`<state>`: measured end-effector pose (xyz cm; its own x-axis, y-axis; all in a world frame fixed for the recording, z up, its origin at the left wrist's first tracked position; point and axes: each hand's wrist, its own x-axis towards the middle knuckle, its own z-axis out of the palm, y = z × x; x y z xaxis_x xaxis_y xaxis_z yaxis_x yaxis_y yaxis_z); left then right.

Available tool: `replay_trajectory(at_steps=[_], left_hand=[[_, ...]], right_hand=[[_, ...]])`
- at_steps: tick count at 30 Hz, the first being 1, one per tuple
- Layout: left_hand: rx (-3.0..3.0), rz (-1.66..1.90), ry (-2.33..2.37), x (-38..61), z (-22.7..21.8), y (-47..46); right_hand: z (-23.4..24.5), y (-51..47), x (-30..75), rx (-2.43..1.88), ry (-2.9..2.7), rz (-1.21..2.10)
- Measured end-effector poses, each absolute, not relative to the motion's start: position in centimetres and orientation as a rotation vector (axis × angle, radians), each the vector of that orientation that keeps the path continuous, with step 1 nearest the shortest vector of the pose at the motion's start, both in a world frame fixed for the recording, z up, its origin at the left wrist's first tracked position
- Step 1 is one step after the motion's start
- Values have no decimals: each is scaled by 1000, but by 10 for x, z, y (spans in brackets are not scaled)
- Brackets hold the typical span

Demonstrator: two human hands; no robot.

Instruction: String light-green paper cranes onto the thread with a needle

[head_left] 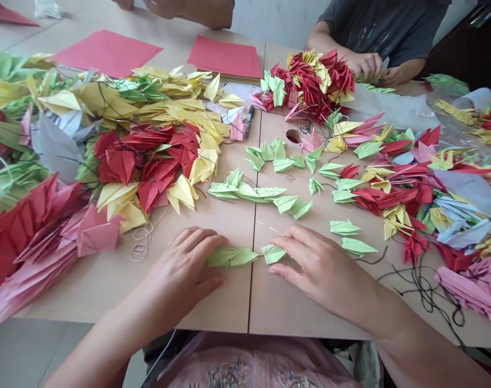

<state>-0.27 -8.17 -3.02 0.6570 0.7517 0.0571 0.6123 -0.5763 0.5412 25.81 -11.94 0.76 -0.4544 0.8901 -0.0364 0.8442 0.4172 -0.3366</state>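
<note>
A short row of light green folded paper cranes (233, 257) lies on the table in front of me, pressed together end to end. My left hand (192, 253) curls its fingers around the left end of this row. Just to the right, a single green paper crane (272, 253) sits between the thumb and fingertips of my right hand (316, 256). A thin needle (267, 226) sticks out from the right index finger toward the upper left. Between the row and the single crane there is a small gap, bridged by what looks like dark thread.
More green cranes (249, 191) lie beyond my hands. Strung heaps of red cranes (119, 164) and others fill the left; a mixed heap (402, 196) and tangled black thread (427, 293) are at right. Red paper sheets (225, 56) lie farther back. Across the table, a person's hands (370, 67) handle paper.
</note>
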Motion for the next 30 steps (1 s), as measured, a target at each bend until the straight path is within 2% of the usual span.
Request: replay_trajectory(at_steps=[8,13,20,26,30], left_hand=[[2363,364,1123,-29,-30,-75],[2330,423,1107,-25,-34,-78],[2321,449,1096,-15,-35,-81],[2331,450,1115,-9,-32,-81],[2334,486,1120,-4,-33,-82]], right_hand=[[-2,-104,220,-1443,-2705,513],[-2,-106,236,-1509,-2615,550],[-1,-99,206,-1348,-2674,555],[-1,-103,212,-1453,-2607,567],[2,-104,203,-1319,-2575,550]])
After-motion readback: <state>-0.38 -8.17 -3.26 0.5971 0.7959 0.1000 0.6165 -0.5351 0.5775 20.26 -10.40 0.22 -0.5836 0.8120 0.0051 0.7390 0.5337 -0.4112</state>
